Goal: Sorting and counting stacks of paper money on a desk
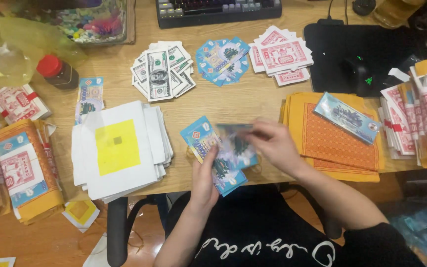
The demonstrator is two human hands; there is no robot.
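As the left hand [204, 182] clamped a stack of blue paper notes [218, 153] between thumb and curled fingers at the desk's [223, 106] near edge, the right hand [272, 143] pinched the top note, apparently peeling it free. Thin, glossy, rectangular sheets; beyond the fingertips lay fanned piles, green notes [163, 70], blue notes [222, 59], red notes [280, 54].
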